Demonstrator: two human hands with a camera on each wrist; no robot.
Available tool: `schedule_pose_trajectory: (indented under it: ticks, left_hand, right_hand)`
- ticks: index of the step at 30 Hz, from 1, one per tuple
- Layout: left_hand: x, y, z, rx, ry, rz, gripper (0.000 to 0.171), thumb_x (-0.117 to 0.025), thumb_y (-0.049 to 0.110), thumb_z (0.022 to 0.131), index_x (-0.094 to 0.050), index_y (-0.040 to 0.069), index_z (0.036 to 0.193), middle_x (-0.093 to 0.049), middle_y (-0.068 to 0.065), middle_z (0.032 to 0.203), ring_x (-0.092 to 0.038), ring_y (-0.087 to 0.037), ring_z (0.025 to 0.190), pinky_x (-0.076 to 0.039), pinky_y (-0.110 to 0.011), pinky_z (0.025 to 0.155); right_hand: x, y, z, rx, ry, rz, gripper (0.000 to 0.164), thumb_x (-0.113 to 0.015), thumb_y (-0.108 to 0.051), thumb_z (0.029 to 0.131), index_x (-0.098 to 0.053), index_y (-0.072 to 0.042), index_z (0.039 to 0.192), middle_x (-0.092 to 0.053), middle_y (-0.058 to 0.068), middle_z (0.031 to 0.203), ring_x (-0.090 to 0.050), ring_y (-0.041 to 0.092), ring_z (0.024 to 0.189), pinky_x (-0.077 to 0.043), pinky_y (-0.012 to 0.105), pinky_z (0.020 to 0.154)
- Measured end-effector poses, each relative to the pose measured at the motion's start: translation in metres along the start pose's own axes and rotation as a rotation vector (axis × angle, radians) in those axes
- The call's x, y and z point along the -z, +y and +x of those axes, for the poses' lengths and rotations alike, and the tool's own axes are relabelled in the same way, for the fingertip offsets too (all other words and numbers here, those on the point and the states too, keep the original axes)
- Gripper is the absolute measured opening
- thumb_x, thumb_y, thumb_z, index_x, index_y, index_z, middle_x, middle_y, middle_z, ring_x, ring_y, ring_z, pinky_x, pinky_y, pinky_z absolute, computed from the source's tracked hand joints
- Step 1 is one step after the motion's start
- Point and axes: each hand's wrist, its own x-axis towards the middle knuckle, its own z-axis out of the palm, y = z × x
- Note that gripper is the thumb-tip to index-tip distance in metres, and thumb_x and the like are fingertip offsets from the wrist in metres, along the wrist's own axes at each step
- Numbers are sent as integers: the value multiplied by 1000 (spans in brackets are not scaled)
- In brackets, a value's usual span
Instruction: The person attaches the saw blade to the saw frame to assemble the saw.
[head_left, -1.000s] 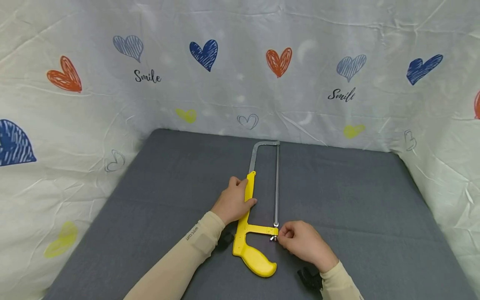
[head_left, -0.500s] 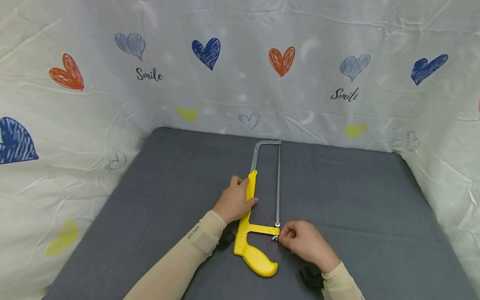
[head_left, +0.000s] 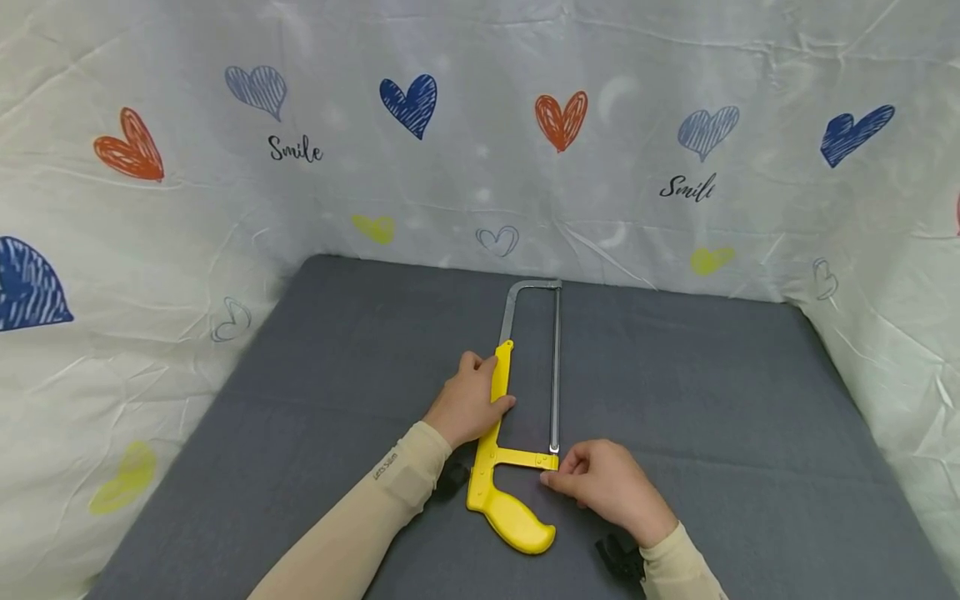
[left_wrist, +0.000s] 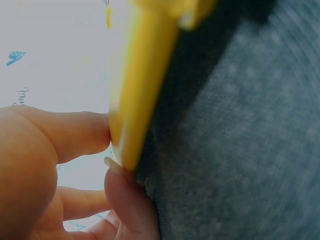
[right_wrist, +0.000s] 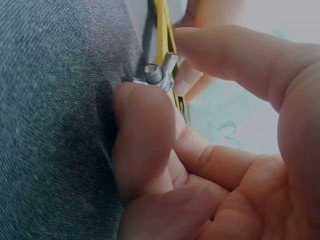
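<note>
A hacksaw with a yellow frame and handle [head_left: 517, 521] lies flat on the grey cloth, its blade [head_left: 556, 367] to the right. My left hand [head_left: 468, 400] grips the yellow part of the frame between thumb and fingers, as the left wrist view also shows at the yellow bar [left_wrist: 137, 90]. My right hand [head_left: 611, 483] is at the blade's near end. In the right wrist view its thumb and fingertip are on either side of the silver wing nut [right_wrist: 167, 75] on a threaded stud. From the head, the thumb covers that nut.
A grey cloth [head_left: 712, 400] spreads over the table. Behind it and at both sides hangs a white sheet [head_left: 465, 183] printed with hearts. Dark wrist straps [head_left: 621, 557] show under the forearms.
My right thumb has moved left over the wing nut, which showed beside the fingers before. The left hand and the hacksaw stay in place.
</note>
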Motion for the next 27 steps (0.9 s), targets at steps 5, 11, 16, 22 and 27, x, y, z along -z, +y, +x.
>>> schedule_pose_trajectory:
  ticks: [5, 11, 16, 22, 27]
  left_hand:
    - [-1, 0, 1, -1, 1, 9, 78, -76, 34, 102, -42, 3, 165, -48, -21, 143, -69, -27, 94, -66, -39, 86]
    - [-3, 0, 2, 5, -2, 19, 79, -77, 35, 102, -41, 4, 166, -48, -20, 143, -69, -26, 93, -65, -38, 86]
    - [-4, 0, 3, 5, -4, 17, 79, -76, 35, 103, -41, 5, 166, -48, -20, 143, -68, -26, 92, -65, -37, 84]
    - [-2, 0, 1, 4, -8, 5, 79, -77, 34, 102, -40, 4, 166, -48, -20, 143, -68, -25, 92, -65, -36, 83]
    - [-3, -2, 1, 7, -5, 2, 79, -77, 34, 102, -41, 4, 166, -48, -20, 144, -69, -26, 93, -65, -37, 84]
  right_hand:
    - [-4, -2, 2, -23, 31, -9, 35, -90, -43, 86, -72, -17, 72, -62, -3, 59, -59, 15, 53, -46, 31, 51]
    - [-6, -1, 3, -35, 45, -19, 37, -92, -46, 84, -71, -17, 72, -62, -3, 59, -61, 16, 52, -48, 32, 51]
    - [-5, 1, 3, -5, 29, -1, 31, -89, -38, 89, -72, -17, 73, -63, -3, 59, -59, 15, 52, -47, 31, 51]
    - [-2, 3, 3, 13, -6, 16, 26, -86, -32, 91, -73, -16, 76, -65, -1, 61, -60, 15, 55, -48, 32, 53]
    - [-1, 5, 4, 29, -20, -6, 23, -84, -29, 92, -73, -16, 77, -65, -2, 64, -60, 16, 56, -49, 33, 54]
